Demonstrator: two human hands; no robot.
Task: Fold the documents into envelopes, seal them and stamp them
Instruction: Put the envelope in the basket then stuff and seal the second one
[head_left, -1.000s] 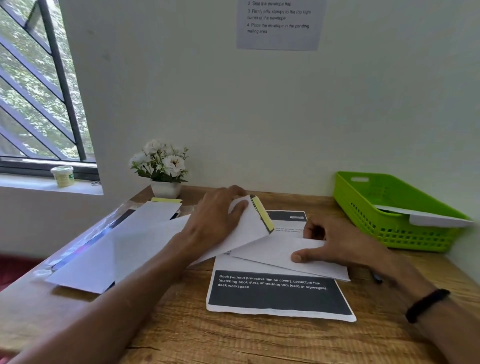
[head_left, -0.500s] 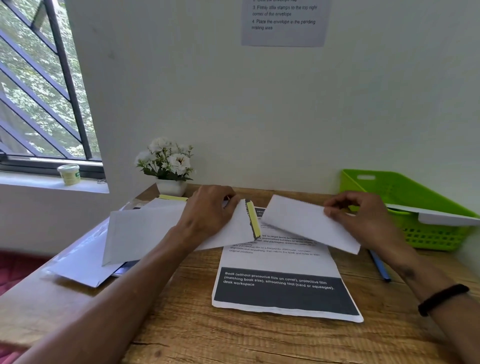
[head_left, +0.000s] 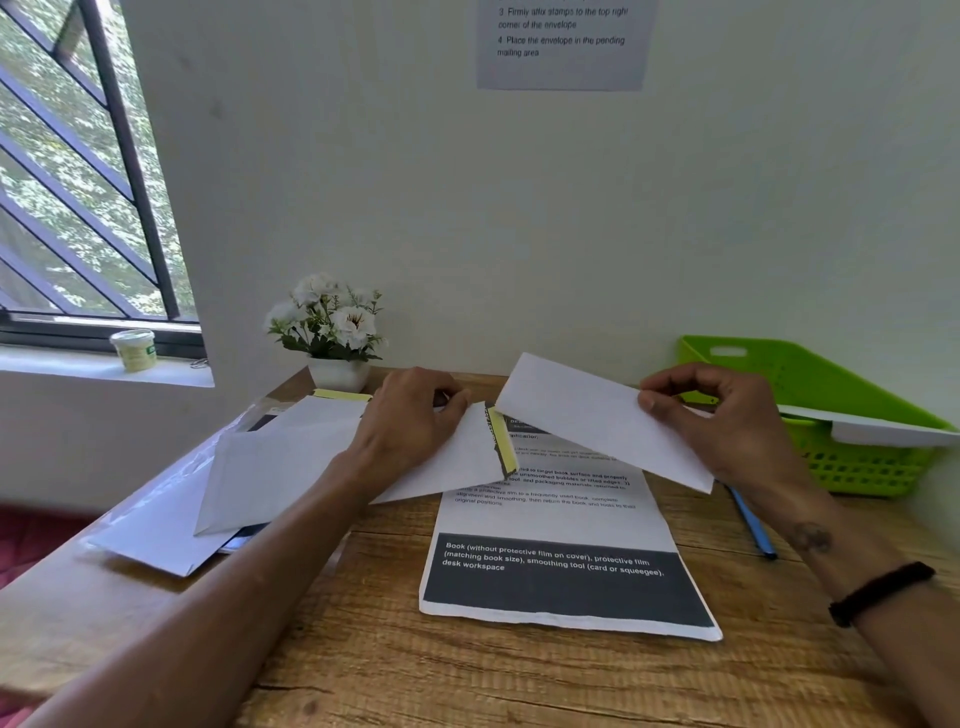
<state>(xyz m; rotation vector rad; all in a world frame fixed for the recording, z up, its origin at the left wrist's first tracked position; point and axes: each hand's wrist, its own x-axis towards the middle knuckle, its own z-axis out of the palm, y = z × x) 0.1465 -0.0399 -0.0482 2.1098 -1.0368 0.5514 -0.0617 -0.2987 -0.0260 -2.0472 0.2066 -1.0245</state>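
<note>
Left hand (head_left: 410, 426) curled over the open end of an envelope (head_left: 332, 467), thumb and fingers gripping it near the mouth, yellow-stripped flap (head_left: 501, 441) standing open just right of the knuckles. Right hand (head_left: 722, 421) raised off the desk (head_left: 363, 649), fingers pinching the right end of a folded sheet (head_left: 587, 410), thumb on its near face. Sheet tilted, its left corner just beside the flap, not plainly touching. Below and between both hands, flat on the desk, a printed page (head_left: 561, 582) with a dark band of white text. Under and left of the left hand, more envelopes (head_left: 156, 525) in a loose pile, partly over a clear sleeve. Beyond the left hand, against the wall, a small pot of white flowers (head_left: 332, 332). Right of the right hand, a green basket (head_left: 857, 415) with a white envelope lying across its rim. Just under the right wrist, a blue pen (head_left: 750, 525) on the desk. Dark band (head_left: 878, 592) around the right wrist. High on the wall, a notice (head_left: 561, 47) with numbered steps.
</note>
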